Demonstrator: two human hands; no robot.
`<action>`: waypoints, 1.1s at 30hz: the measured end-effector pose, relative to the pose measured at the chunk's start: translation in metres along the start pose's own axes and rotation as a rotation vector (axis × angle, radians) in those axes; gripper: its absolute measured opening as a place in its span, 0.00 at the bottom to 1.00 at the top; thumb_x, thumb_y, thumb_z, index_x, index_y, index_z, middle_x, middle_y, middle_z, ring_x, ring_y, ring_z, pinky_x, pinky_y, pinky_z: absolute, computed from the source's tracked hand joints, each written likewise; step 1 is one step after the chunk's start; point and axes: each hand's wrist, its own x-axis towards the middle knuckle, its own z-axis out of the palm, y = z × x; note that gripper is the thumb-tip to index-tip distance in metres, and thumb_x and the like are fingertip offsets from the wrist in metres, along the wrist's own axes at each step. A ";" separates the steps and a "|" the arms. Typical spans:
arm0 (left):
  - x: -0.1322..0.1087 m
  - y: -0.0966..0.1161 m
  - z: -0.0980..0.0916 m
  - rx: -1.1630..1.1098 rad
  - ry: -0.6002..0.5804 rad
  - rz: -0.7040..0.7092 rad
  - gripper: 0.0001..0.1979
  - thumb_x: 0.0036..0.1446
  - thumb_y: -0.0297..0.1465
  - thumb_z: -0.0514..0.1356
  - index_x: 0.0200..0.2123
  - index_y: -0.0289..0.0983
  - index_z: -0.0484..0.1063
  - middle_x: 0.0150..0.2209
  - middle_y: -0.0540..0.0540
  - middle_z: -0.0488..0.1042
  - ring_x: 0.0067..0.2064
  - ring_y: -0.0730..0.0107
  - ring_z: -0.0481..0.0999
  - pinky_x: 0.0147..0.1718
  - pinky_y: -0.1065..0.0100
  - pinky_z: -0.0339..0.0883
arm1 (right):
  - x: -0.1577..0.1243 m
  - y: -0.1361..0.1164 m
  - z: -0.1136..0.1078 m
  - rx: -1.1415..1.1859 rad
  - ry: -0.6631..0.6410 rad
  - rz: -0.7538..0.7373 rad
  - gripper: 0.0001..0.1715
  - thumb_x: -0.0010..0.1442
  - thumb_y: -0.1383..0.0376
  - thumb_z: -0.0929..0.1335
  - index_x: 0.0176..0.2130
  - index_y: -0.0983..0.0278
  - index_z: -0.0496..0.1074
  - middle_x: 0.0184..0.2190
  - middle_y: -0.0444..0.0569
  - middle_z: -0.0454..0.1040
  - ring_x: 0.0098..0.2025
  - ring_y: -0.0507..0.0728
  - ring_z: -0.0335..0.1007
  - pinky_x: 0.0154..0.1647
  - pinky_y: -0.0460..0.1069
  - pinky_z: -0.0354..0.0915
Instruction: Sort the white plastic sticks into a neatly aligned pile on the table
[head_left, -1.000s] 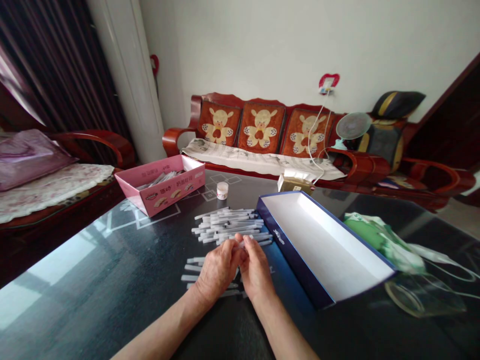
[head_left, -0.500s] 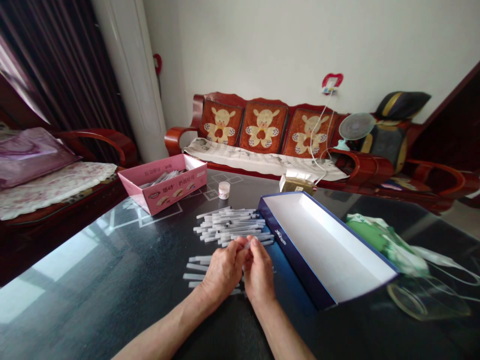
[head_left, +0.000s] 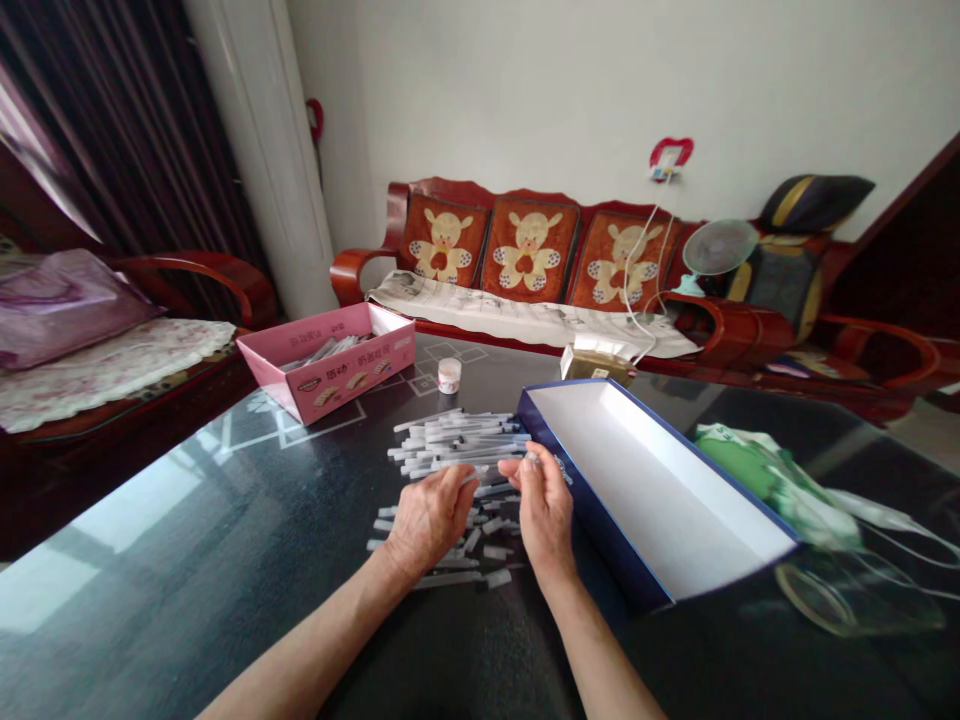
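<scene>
Pinching small white tube (head_left: pixel 531 460) in right hand (head_left: pixel 544 515), grip clamped on it; left hand (head_left: pixel 429 520) over loose tubes (head_left: pixel 480 525), grip unclear; blue-edged box (head_left: pixel 592 530) just beside.

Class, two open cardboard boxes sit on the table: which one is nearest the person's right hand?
The long navy-blue box with the white inside, just beside the right hand. The pink box sits farther off, near the table's far edge.
</scene>
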 end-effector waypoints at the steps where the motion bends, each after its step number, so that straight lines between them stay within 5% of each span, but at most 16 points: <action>1: 0.001 -0.003 -0.002 0.040 0.004 0.010 0.12 0.64 0.34 0.48 0.43 0.38 0.68 0.34 0.46 0.76 0.34 0.71 0.75 0.31 0.74 0.65 | 0.002 0.000 -0.004 -0.108 -0.011 -0.049 0.19 0.57 0.56 0.67 0.47 0.61 0.69 0.32 0.47 0.79 0.37 0.58 0.74 0.44 0.54 0.65; 5: 0.008 -0.015 -0.010 0.171 -0.009 -0.013 0.11 0.63 0.33 0.49 0.41 0.39 0.71 0.34 0.46 0.73 0.38 0.67 0.72 0.35 0.70 0.66 | 0.007 0.001 -0.013 -0.500 -0.200 -0.257 0.07 0.55 0.64 0.66 0.36 0.59 0.74 0.34 0.49 0.77 0.40 0.59 0.72 0.45 0.52 0.63; 10: 0.011 -0.025 -0.013 0.134 -0.155 0.039 0.11 0.62 0.32 0.51 0.41 0.40 0.73 0.36 0.45 0.71 0.40 0.67 0.70 0.37 0.70 0.66 | -0.002 0.005 -0.010 -0.828 -0.420 -0.401 0.11 0.50 0.71 0.65 0.34 0.61 0.74 0.35 0.50 0.74 0.42 0.60 0.69 0.47 0.53 0.62; 17: 0.006 -0.021 -0.011 0.169 -0.312 0.156 0.10 0.61 0.31 0.51 0.34 0.39 0.72 0.33 0.45 0.69 0.37 0.65 0.69 0.31 0.70 0.65 | 0.009 0.011 -0.022 -0.929 -0.258 -0.419 0.14 0.52 0.73 0.62 0.36 0.62 0.73 0.38 0.51 0.75 0.44 0.59 0.68 0.49 0.52 0.60; 23: 0.005 -0.019 -0.011 0.157 -0.369 0.207 0.11 0.59 0.33 0.52 0.31 0.38 0.73 0.33 0.45 0.69 0.37 0.66 0.70 0.31 0.69 0.64 | 0.014 0.020 -0.033 -1.063 -0.278 -0.378 0.12 0.58 0.71 0.62 0.36 0.62 0.74 0.39 0.49 0.75 0.45 0.59 0.67 0.49 0.52 0.57; 33: 0.010 -0.025 -0.010 0.188 -0.279 -0.044 0.19 0.65 0.36 0.45 0.28 0.37 0.71 0.30 0.47 0.70 0.32 0.70 0.71 0.29 0.71 0.61 | 0.010 0.015 -0.032 -1.182 -0.362 -0.236 0.15 0.58 0.71 0.62 0.41 0.60 0.75 0.42 0.50 0.73 0.44 0.58 0.66 0.46 0.51 0.55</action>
